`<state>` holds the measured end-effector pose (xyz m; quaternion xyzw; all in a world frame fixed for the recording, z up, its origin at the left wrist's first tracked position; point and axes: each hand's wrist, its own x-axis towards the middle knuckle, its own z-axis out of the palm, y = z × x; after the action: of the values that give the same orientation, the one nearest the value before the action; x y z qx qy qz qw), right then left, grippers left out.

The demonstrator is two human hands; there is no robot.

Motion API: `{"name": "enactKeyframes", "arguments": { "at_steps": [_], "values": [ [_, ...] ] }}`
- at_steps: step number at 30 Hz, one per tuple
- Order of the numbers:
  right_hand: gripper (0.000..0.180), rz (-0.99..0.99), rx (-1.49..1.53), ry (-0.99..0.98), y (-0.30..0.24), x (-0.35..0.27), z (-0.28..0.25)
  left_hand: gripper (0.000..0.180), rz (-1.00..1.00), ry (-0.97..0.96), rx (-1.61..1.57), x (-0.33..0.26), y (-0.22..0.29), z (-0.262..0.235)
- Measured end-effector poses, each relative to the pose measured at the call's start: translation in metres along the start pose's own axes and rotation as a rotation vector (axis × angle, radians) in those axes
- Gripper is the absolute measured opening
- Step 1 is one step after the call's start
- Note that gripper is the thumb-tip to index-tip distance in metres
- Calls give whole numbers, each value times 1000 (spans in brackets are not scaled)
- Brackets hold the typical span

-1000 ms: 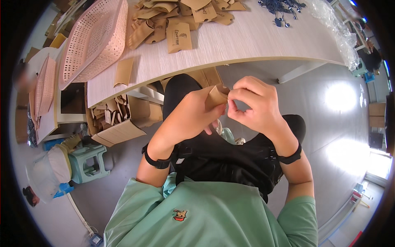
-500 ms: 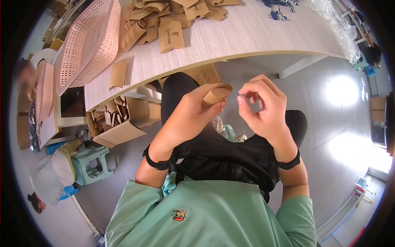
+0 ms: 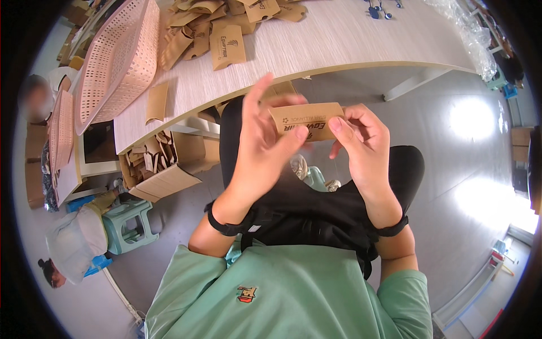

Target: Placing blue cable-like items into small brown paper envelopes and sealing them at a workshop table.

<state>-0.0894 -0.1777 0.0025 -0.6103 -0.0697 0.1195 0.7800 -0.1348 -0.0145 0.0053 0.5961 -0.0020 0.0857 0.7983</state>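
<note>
A small brown cardboard pillow box (image 3: 316,112) with dark print is held up over my lap, its printed side toward me. My right hand (image 3: 364,138) pinches its right end, thumb on the front and fingers behind. My left hand (image 3: 261,147) is at the other end, its thumb pressed on the lower left of the box. The index finger of that hand is raised and blurred; the other fingers are partly hidden behind the box. On the table beyond lies a heap of similar pillow boxes (image 3: 227,48), and a single brown piece (image 3: 157,103) lies near the table edge.
A pink perforated basket (image 3: 121,70) stands on the table (image 3: 339,42) at the left. Dark corded items (image 3: 379,11) and clear plastic wrap (image 3: 471,39) lie toward the right. Below the edge is a carton (image 3: 166,183) of cardboard pieces, beside a green stool (image 3: 131,226). Another person (image 3: 76,243) is at the left.
The pillow box was tilted in my left hand with my right hand apart from it. Now it is turned flat, printed side showing, and my right hand has taken its right end. Left fingers have spread.
</note>
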Motion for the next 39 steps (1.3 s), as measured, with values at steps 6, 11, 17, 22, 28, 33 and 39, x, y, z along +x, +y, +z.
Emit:
{"name": "enactKeyframes", "arguments": {
  "at_steps": [6, 11, 17, 22, 28, 33, 39],
  "values": [
    [20, -59, 6, -149, -7, -6, 0, 40, -396, -142, -208, 4, 13, -9],
    [21, -56, 114, -231, -9, -7, 2, 35, -397, -187, -342, -2, 11, -8],
    [37, 215, 619, -342, 3, -11, 14, 42, -301, -113, -358, -7, 10, 9],
    [33, -280, 77, -93, 15, -4, 1, 46, -388, -251, -291, -6, 21, 9],
    [15, -517, -418, -16, -6, 0, -3, 33, -164, -114, 75, -9, 11, 10],
    [10, -391, -317, -64, -9, -2, -5, 28, 189, -132, 403, -6, 0, 10],
    [7, -272, -174, -80, -7, -5, -7, 39, 479, -134, 635, -2, -2, 12]
  ]
}}
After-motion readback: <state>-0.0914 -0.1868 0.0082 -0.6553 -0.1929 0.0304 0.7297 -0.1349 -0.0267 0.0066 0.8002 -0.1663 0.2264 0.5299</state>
